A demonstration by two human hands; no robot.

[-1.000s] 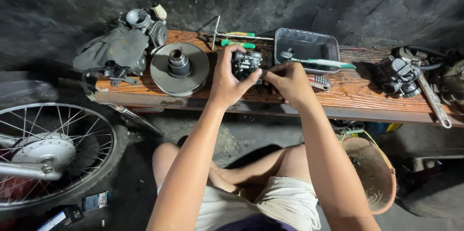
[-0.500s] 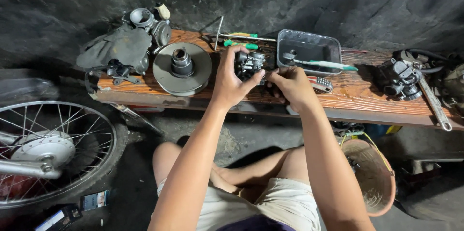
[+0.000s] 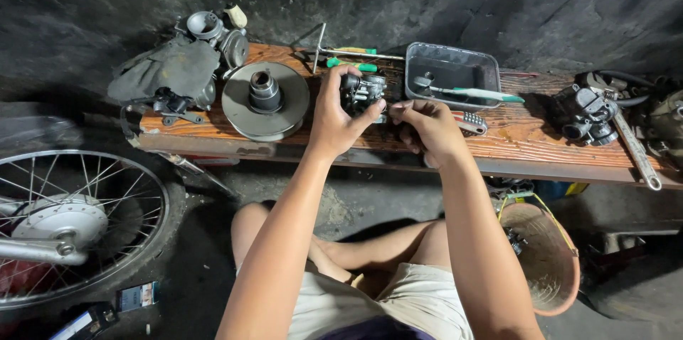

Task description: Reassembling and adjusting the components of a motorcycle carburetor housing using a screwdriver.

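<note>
Left hand [image 3: 334,121] still clamps carburetor [image 3: 364,89] at bench [image 3: 526,148] middle. Right hand [image 3: 427,130] has drawn back off it, fingertips pinched narrow; pinched item too small to tell.

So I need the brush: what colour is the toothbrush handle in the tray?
Green and white toothbrush, lying across the grey tray; head view.

Two hands [image 3: 334,123], two carburetors [image 3: 364,89], one pulley [image 3: 265,100], one tray [image 3: 451,70], one toothbrush [image 3: 475,93], one wheel [image 3: 75,226], one basket [image 3: 544,258].

Motorcycle repair workshop: spoked wheel [image 3: 71,226], engine parts [image 3: 265,98]
</note>
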